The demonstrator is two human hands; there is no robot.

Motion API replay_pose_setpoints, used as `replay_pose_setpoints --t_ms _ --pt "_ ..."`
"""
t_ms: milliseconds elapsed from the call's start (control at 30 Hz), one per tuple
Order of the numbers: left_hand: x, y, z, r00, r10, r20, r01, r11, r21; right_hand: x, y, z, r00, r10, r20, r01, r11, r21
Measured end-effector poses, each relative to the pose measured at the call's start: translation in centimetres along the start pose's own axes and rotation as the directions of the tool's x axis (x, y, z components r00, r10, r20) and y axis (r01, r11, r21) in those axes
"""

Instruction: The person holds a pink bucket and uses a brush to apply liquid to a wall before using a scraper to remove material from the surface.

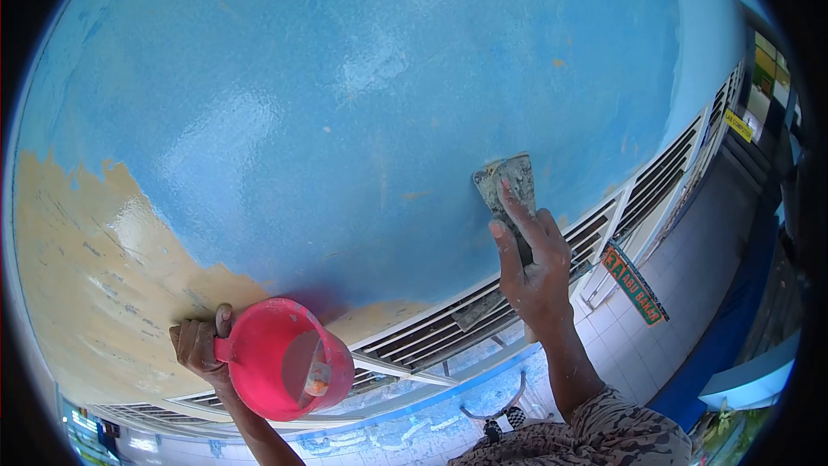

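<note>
My right hand [536,269] grips a putty knife [514,183], its forefinger stretched along the smeared, grey-crusted blade. The blade's wide edge meets the blue painted wall [414,112], or lies very close to it. At the lower left, my left hand [200,347] is closed round the handle of a pinkish-red plastic dipper [252,367]. The dipper is tilted so that its inside shows. In it sits a whitish lump [318,377] with an orange spot; I cannot make out what it is. Tan, scuffed surface [95,267] borders the blue paint on the left.
White louvred vents [595,233] run along the wall's lower edge. A green and orange sign reading "3A ABU BAKAR" [636,285] juts out at the right, with a yellow sign [739,125] farther off. White tiles [638,354] lie beyond, and a camouflage-patterned sleeve [621,431] is below.
</note>
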State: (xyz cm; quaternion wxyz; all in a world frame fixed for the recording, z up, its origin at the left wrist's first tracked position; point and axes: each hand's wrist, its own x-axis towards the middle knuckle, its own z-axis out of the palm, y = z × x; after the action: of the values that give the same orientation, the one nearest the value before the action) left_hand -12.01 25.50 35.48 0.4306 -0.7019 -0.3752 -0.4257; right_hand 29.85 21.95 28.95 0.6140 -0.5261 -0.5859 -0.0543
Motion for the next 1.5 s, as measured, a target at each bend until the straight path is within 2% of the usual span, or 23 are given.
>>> replay_pose_setpoints --t_ms 333,467,633,767,833,933,1067,1133,1300,1467,1500 --pt "0.0 -0.1 0.2 1.0 -0.004 -0.004 0.004 1.0 -0.007 1.6 -0.9 0.0 0.998 -0.026 -0.049 0.026 1.0 0.011" --pt "0.1 0.2 0.1 1.0 -0.01 -0.018 0.01 1.0 0.006 0.5 -0.4 -0.2 1.0 -0.023 -0.012 0.023 1.0 -0.02" --pt "-0.1 -0.2 0.3 1.0 -0.011 -0.017 0.011 1.0 0.01 1.6 -1.1 -0.2 0.998 -0.023 -0.067 0.024 1.0 0.02" --pt "0.3 0.2 0.2 0.999 -0.009 -0.039 0.009 1.0 0.016 0.8 -0.4 -0.4 1.0 0.009 -0.006 -0.009 1.0 -0.003" --pt "0.3 0.1 0.2 0.999 0.012 -0.032 -0.012 1.0 0.015 1.7 -0.6 -0.2 0.997 -0.039 -0.071 0.04 0.999 0.02" --pt "0.4 0.2 0.2 0.999 0.028 -0.024 -0.027 1.0 0.016 2.5 -1.7 -0.8 0.997 0.033 -0.066 -0.032 0.999 0.026" --pt "0.4 0.3 0.3 0.999 0.007 -0.039 -0.006 1.0 0.027 1.8 -1.2 -0.9 0.999 0.048 -0.019 -0.049 0.998 -0.029" --pt "0.3 0.2 0.1 1.0 0.007 -0.011 -0.007 0.999 0.033 3.2 -1.9 -0.9 0.997 0.003 -0.083 -0.004 1.0 -0.01" --pt "0.3 0.3 -0.1 1.0 -0.03 -0.008 0.031 0.998 0.05 1.4 -0.9 -0.5 0.999 -0.016 -0.052 0.016 1.0 -0.006" --pt "0.3 0.4 0.0 1.0 -0.01 -0.014 0.011 0.999 0.038 4.5 -2.6 -0.8 0.997 -0.045 -0.058 0.045 0.999 -0.005" --pt "0.2 0.4 0.0 1.0 -0.016 -0.017 0.017 0.999 0.041 4.3 -3.1 -1.4 1.0 -0.004 -0.005 0.004 0.999 -0.039"
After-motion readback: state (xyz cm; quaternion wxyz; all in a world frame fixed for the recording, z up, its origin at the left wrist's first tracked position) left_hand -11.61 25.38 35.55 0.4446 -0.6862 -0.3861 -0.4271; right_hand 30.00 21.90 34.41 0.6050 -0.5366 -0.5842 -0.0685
